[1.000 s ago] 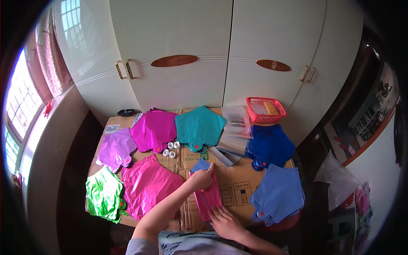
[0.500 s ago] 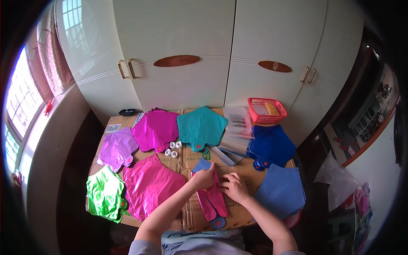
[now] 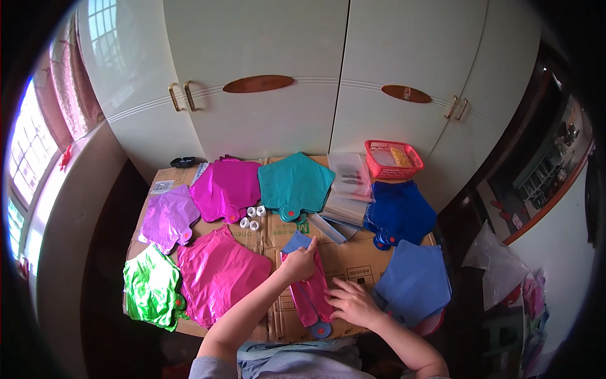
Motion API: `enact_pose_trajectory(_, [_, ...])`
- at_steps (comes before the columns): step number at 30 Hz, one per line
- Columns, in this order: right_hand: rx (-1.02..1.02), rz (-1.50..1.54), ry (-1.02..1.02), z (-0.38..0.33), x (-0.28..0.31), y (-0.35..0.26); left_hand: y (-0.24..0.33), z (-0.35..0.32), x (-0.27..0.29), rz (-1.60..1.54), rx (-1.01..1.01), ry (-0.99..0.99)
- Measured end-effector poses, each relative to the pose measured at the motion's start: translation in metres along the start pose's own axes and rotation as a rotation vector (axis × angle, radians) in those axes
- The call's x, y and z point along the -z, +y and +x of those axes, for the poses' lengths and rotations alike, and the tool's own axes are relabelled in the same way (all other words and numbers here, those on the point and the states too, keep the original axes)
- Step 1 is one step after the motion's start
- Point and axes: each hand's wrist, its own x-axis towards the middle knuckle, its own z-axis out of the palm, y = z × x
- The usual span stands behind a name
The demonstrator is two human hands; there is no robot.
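Observation:
A narrow folded pink foil balloon [image 3: 305, 305] lies before me on the cardboard, with a blue layer showing at its far end. A round blue tab [image 3: 320, 330] with a red dot sticks out at its near end. My left hand [image 3: 299, 264] is closed on the far part of this fold and presses it down. Beside its lower right edge rests my right hand [image 3: 355, 304], palm down with fingers spread, the fingertips close to the pink foil. Whether those fingertips touch it I cannot tell.
Flat foil stacks surround the work: bright pink [image 3: 221, 275], green [image 3: 150, 284], lilac [image 3: 167, 216], magenta [image 3: 226, 188], teal [image 3: 295, 183], dark blue [image 3: 401, 211] and pale blue [image 3: 413, 275]. Small white rolls [image 3: 254, 224], clear sleeves [image 3: 349, 177] and a red basket [image 3: 392, 169] lie farther back.
My right hand has slid toward me along the fold's right edge, and its fingers have spread. My left hand stays on the far part. The view has shifted slightly.

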Motion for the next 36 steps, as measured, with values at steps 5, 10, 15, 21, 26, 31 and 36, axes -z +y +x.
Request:
enact_pose_trajectory(5, [0.063,0.113,-0.047,0.008,-0.019,-0.001,0.006,0.000,0.008,-0.035,0.013,-0.036])
enact_pose_trajectory(10, [-0.211,-0.033,0.151,0.042,-0.044,-0.041,0.006,-0.006,0.006,-0.086,0.029,0.044])
enact_pose_trajectory(15, [-0.190,-0.156,0.213,0.038,-0.065,-0.044,0.010,-0.026,0.009,-0.263,0.013,0.194])
enact_pose_trajectory(21, [-0.146,-0.112,0.317,0.040,-0.060,-0.048,-0.006,-0.101,0.032,0.335,-0.176,0.335])
enact_pose_trajectory(26, [-0.117,-0.026,0.315,0.043,-0.058,-0.045,-0.019,-0.107,0.028,0.480,-0.249,0.498])
enact_pose_trajectory(31, [-0.111,-0.022,0.303,0.042,-0.055,-0.045,-0.029,-0.090,0.033,0.489,-0.237,0.495])
enact_pose_trajectory(36, [-0.112,-0.019,0.312,0.043,-0.057,-0.044,-0.025,-0.085,0.043,0.489,-0.174,0.405])
